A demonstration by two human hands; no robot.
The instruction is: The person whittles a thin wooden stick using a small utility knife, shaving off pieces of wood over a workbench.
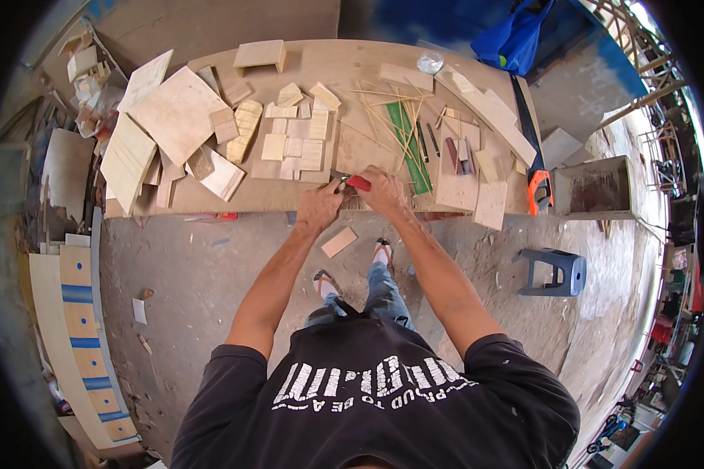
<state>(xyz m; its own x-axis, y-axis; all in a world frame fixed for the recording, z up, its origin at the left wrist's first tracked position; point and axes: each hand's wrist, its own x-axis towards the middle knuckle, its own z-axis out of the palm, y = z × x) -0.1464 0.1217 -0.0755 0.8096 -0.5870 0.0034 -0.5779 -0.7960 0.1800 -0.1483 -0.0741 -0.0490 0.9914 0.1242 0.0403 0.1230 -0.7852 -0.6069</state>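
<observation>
L end of brown plywood table (321,62): heap of flat, pale, square-cut wood panels (172,113), overlapping at angles. Next, L of table's centre, a cluster of small pale rectangular wood blocks (297,144), laid close tog. L hand (321,207) at table's near edge, approx. mid — fingers curled beside dark end of tool; can't tell if they grip it. Below same edge, on floor: pinkish-brown rectangular wood block (339,241). Small red-handled tool w/ dark metal end (358,184) sits between hands, over table's near edge; exact kind unclear. R hand (385,190), also at near edge: fingers closed round red handle. R of table's centre: thin tan wooden sticks (368,135), crisscrossed, some over long flat green strip (420,178). R end of table: orange-handled saw w/ dark blade (539,194) — handle at near corner. Beyond R end, on floor: blue-grey plastic stool (576,273).
</observation>
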